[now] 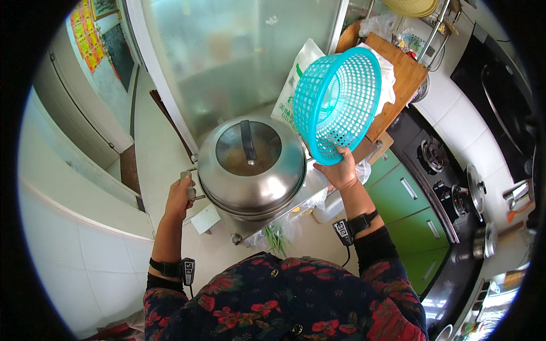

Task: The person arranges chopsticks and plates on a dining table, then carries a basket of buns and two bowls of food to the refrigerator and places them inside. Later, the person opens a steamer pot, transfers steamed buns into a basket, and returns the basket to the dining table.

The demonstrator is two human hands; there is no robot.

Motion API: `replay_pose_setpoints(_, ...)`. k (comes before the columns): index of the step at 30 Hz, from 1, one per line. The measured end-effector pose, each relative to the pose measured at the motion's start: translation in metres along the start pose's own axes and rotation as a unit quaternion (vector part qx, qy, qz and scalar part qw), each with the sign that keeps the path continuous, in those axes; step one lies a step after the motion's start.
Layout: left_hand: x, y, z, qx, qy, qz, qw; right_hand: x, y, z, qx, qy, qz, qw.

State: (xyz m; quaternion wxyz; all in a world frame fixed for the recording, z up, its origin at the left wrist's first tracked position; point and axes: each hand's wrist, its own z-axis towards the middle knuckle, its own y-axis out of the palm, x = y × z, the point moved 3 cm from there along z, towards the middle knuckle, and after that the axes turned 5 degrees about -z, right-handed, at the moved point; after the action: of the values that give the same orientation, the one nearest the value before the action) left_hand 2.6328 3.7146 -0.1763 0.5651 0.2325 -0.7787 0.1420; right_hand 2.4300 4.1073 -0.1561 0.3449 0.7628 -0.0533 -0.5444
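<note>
My right hand (pixel 342 170) grips the lower rim of a turquoise plastic colander basket (pixel 304 99), which is tilted on its side with its mouth facing right. The thumb lies inside the rim. A large stainless steel pot with a domed lid (pixel 256 187) stands in front of me on a metal stand (pixel 253 224). The lid is on, with a round glass window and a black handle (pixel 248 142). On the pot's left side, my left hand (pixel 180 198) is closed around a greyish side handle (pixel 187 181). The colander hangs in the air right of the pot.
Behind the pot are a frosted glass door (pixel 227 62) and a white plastic bag (pixel 289 94). A wooden board (pixel 398 68) and the gas stove (pixel 432 153) above green cabinets (pixel 398 190) are at the right. Green vegetables (pixel 276 238) lie low beside the stand.
</note>
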Motion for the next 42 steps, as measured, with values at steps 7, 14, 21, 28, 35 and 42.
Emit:
replay_pose_setpoints(7,0.004,0.003,0.005,0.019,0.047,-0.043,0.998,-0.002,0.013,-0.005,0.004,-0.044,0.069,0.997)
replay_pose_setpoints(14,0.028,0.003,-0.019,0.069,0.120,-0.018,0.990,-0.025,0.004,-0.053,-0.004,-0.082,0.065,0.994)
replay_pose_setpoints(21,0.046,0.095,-0.048,-0.125,0.104,-0.077,0.984,-0.045,-0.055,-0.188,0.056,-0.183,0.125,0.973)
replay_pose_setpoints(28,-0.004,0.282,-0.116,-0.308,0.062,0.036,0.949,-0.063,-0.140,-0.424,0.226,-0.315,0.147,0.910)
replay_pose_setpoints(35,-0.090,0.507,-0.241,-0.551,0.058,0.142,0.820,-0.035,-0.226,-0.652,0.413,-0.403,0.211,0.789)
replay_pose_setpoints(42,-0.188,0.695,-0.367,-0.703,0.003,0.194,0.684,0.018,-0.274,-0.789,0.598,-0.410,0.222,0.652)
